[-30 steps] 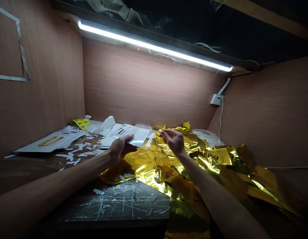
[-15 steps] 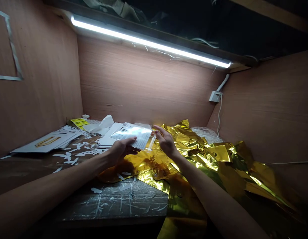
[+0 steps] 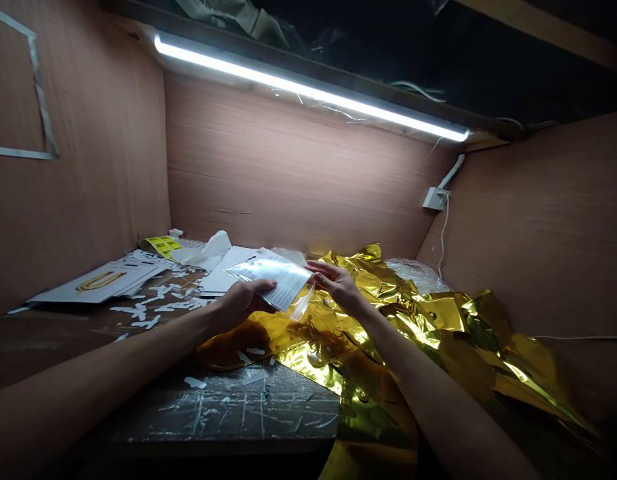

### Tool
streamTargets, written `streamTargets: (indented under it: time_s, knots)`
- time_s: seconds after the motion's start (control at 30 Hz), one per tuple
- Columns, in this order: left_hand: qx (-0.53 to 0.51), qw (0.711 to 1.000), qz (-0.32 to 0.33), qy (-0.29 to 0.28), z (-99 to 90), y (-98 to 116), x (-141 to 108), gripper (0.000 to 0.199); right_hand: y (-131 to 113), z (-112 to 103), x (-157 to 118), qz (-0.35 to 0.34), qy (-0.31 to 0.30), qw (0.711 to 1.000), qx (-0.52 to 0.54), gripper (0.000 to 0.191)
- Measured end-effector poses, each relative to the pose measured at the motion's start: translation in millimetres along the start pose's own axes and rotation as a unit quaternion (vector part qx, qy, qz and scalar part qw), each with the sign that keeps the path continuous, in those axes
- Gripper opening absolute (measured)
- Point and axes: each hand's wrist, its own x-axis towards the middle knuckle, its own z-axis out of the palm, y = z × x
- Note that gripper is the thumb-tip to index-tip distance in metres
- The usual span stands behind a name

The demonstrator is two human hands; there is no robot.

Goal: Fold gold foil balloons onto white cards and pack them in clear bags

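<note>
A clear plastic sleeve with a white printed card point(image 3: 283, 277) inside is raised over the worktop, its flap hanging at the right end. My left hand point(image 3: 251, 299) grips its near left edge, thumb on top. At the sleeve's upper right corner is my right hand point(image 3: 337, 283), with thumb and fingers closed together on that corner. Crumpled gold foil point(image 3: 388, 293) lies beneath and to the right of both hands. Behind the sleeve rests a stack of white cards point(image 3: 226, 267).
White cards with a gold U point(image 3: 101, 283) lie at the left, near white paper scraps point(image 3: 166, 293) and a yellow label sheet point(image 3: 163, 245). A socket box point(image 3: 435, 199) with a hanging cord is at the right. A light tube point(image 3: 313, 90) crosses above.
My right hand has come in against the sleeve's corner and its fingers have closed there. The sleeve has turned slightly, its right end lower. The view has shifted a little.
</note>
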Motion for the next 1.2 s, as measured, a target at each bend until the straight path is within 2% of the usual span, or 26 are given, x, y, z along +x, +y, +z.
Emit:
streamTargets:
  time_s: [0.13, 0.3, 0.53, 0.77, 0.83, 0.93, 1.0, 1.1, 1.13, 1.2]
  knots:
    - [0.013, 0.999, -0.018, -0.026, 0.0, -2.3, -1.1, 0.016, 1.6, 0.9, -2.8, 0.027, -0.001, 0.999, 0.022, 0.045]
    - [-0.012, 1.0, -0.009, -0.009, -1.9, -1.7, 1.4, 0.014, -3.1, 0.6, -4.5, 0.067, -0.026, 0.995, 0.067, 0.046]
    - [-0.021, 1.0, 0.003, 0.002, -5.5, -3.0, 6.3, 0.014, -3.9, 14.4, -5.4, 0.046, 0.038, 0.998, 0.016, 0.039]
    - [-0.055, 0.998, -0.017, -0.019, 0.6, 0.5, 1.0, 0.019, 2.9, 25.3, -2.2, -0.002, 0.125, 0.992, -0.01, 0.031]
    - [-0.076, 0.997, -0.006, -0.01, 1.5, 1.3, 1.2, 0.018, 5.4, 25.9, -1.4, -0.015, 0.16, 0.986, -0.035, 0.03]
    - [-0.086, 0.996, 0.02, 0.017, 1.6, 0.7, 3.9, 0.015, 1.7, 29.1, -5.4, -0.043, 0.174, 0.976, -0.12, 0.029]
    - [-0.092, 0.995, 0.035, 0.031, 1.8, -0.5, 5.7, 0.017, -6.2, 34.2, -11.5, -0.104, 0.171, 0.951, -0.235, 0.027]
    - [-0.084, 0.995, 0.041, 0.035, 3.0, -2.9, 7.2, 0.022, -19.2, 45.1, -21.7, -0.237, 0.156, 0.87, -0.403, 0.02]
    - [-0.076, 0.996, 0.042, 0.029, 3.2, -3.8, 7.6, 0.023, -21.8, 48.9, -24.2, -0.269, 0.135, 0.847, -0.438, 0.018]
    - [-0.06, 0.997, 0.047, 0.009, 2.6, -6.0, 8.8, 0.021, -22.3, 55.7, -26.8, -0.301, 0.068, 0.819, -0.484, 0.013]
